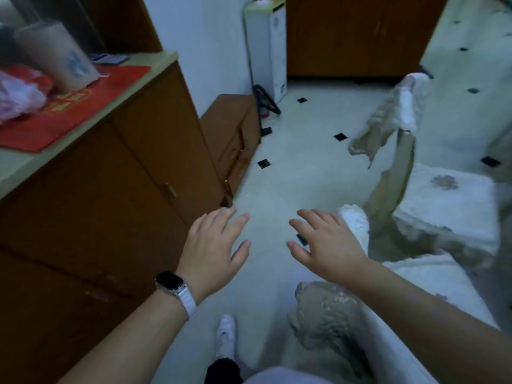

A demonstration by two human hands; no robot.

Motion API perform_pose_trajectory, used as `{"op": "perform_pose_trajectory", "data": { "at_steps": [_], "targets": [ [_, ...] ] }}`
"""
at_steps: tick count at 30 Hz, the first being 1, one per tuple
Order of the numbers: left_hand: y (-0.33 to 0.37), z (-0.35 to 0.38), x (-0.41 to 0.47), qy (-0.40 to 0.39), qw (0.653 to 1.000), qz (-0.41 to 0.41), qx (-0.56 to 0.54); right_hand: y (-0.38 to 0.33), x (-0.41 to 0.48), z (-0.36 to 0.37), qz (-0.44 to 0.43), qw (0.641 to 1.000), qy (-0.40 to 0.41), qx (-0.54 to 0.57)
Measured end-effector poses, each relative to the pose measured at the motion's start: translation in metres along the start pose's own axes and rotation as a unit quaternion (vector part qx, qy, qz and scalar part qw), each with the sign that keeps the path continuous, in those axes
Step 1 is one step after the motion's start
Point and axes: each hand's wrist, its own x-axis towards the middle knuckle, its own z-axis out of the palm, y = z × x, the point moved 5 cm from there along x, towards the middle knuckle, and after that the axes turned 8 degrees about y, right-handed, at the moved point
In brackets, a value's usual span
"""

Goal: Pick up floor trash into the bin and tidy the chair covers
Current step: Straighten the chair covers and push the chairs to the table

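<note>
Both hands are out front here: the left hand (213, 245), watch (171, 284) on its wrist, and the right hand (329, 245) hover above the floor (277, 176), fingers spread wide and nothing in either one. No trash shows on the pale tiles that I can make out, only dark inset squares, so the pickup looks either done or out of view, and no bin shows plainly at all. The covers are the job left, by my read. On the right, a beige chair cover (388, 117) hangs crooked off the far chair's back, bunched and trailing down beside the seat cushion (448, 200). A second rumpled cover (327, 311) is bunched on the near chair, just under the right forearm. Neither looks straightened. For containers, the brown cabinet (110, 189) on the left has its doors closed, contents hidden. On its top sit a pale canister (55, 54) and a pink plastic bag (19, 98) by a red mat (83, 101); what they hold I cannot tell. A tall white box (270, 45) stands at the far wall, and whether it serves as a bin I cannot tell.
</note>
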Motion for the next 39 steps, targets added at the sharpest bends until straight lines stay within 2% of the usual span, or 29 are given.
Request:
{"op": "perform_pose_trajectory", "data": {
  "at_steps": [3,8,14,20,24,28,33,39],
  "targets": [
    [-0.017,0.031,0.042,0.01,0.995,0.077,-0.057,0.017,0.007,0.005,0.078,0.996,0.002,-0.041],
    [-0.031,0.072,0.096,-0.023,0.975,0.169,-0.145,0.018,0.009,0.01,0.207,0.972,-0.022,-0.105],
    [-0.007,0.102,0.137,-0.052,0.927,0.288,-0.234,-0.001,-0.008,-0.011,0.358,0.918,-0.005,-0.168],
    [0.048,0.123,0.142,-0.087,0.863,0.39,-0.308,-0.017,-0.075,-0.022,0.483,0.848,0.001,-0.218],
    [0.087,0.131,0.135,-0.111,0.837,0.438,-0.31,-0.022,-0.112,-0.027,0.531,0.814,0.04,-0.232],
    [0.11,0.148,0.131,-0.162,0.828,0.457,-0.283,-0.019,-0.136,-0.02,0.569,0.782,0.068,-0.244],
    [0.133,0.162,0.131,-0.157,0.82,0.484,-0.261,-0.012,-0.15,-0.003,0.598,0.765,0.095,-0.219],
    [0.161,0.171,0.104,-0.174,0.765,0.552,-0.282,-0.015,-0.164,0.006,0.613,0.758,0.113,-0.195]
  ]
}}
